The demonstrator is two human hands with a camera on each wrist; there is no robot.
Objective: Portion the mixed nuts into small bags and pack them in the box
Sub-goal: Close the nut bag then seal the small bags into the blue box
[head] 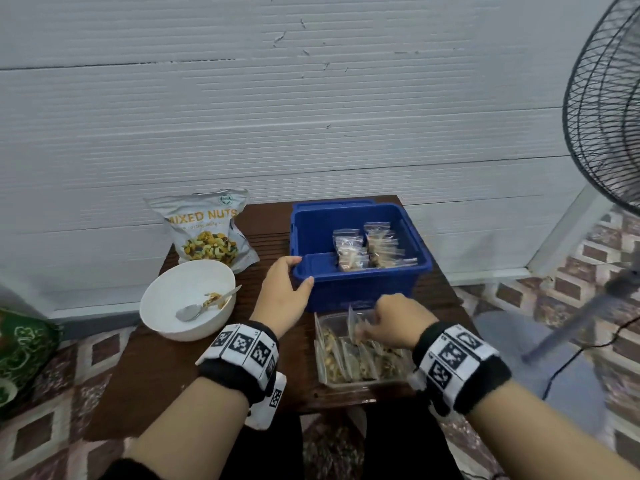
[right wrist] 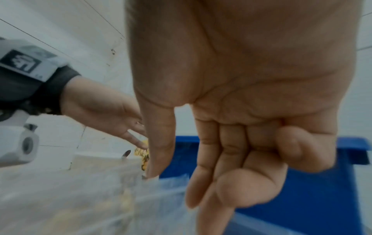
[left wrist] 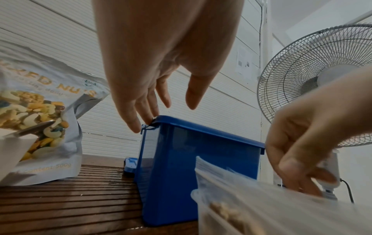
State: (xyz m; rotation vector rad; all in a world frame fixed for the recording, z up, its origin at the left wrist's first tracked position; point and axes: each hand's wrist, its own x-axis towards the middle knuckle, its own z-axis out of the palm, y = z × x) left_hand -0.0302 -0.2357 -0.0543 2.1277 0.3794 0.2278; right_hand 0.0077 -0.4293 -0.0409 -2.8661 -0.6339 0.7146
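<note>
On my dark tabletop (head: 194,368), the blue box (head: 360,289) holds two stacks of small bags (head: 372,247); my left grip (head: 282,292) rests relaxed on its rim. The pouch (head: 207,230) reads "MIXED NUTS". My right grip (head: 394,320) pinches one bag (head: 356,322) in the clear tray (head: 346,384)

Head cam sits up high, tilted down over the small table (head: 145,368), with the blue box (head: 360,289) at about 12 o'clock and both forearms coming in from 6. Left wrist cam is way low, nearly at tabletop level, looking along the left hand (left wrist: 161,55) at the box's near corner. Right wrist cam looks down past the right hand (right wrist: 241,111), really close. All three catch the blue box; both wrist views catch the opposite hand too.
</note>
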